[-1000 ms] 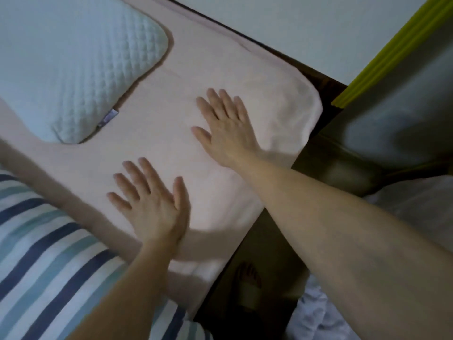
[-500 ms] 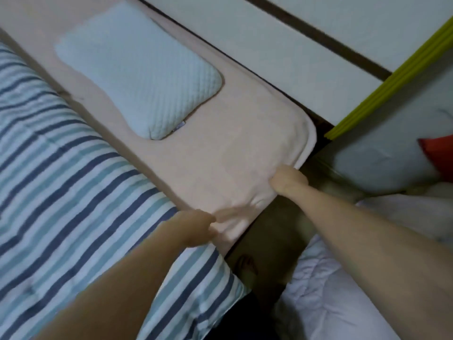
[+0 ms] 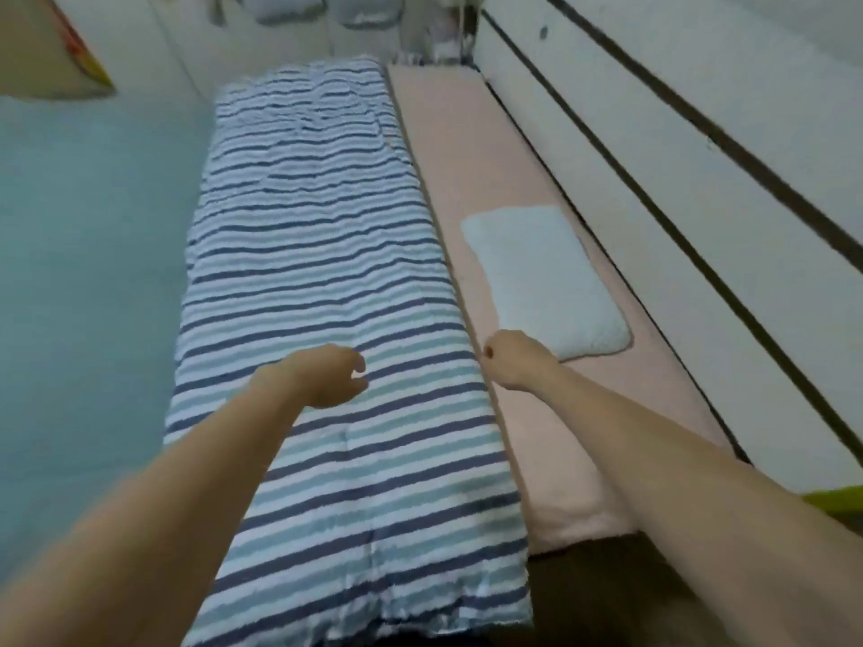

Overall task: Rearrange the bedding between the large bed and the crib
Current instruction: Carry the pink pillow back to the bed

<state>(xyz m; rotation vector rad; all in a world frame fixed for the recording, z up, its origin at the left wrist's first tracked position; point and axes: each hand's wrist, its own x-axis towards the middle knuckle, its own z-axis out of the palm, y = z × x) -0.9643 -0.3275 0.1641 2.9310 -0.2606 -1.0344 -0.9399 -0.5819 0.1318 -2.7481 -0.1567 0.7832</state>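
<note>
Striped quilt (image 3: 317, 273) beside pink sheet (image 3: 467, 147); white pillow (image 3: 546, 282) atop sheet.

From my remote seat I see two bare forearms entering from the bottom of the frame, one from the lower left corner and one from the lower right. No sleeve edge shows on either arm; both are uncovered right to the frame border. The left hand (image 3: 327, 375), just left of centre, carries no ring, watch or band that I can make out. The right hand (image 3: 511, 364), right of centre, has one nail painted dark red, showing at its left edge; its wrist is equally bare. Motion blur softens both hands, so finer detail on the fingers is not readable.
</note>
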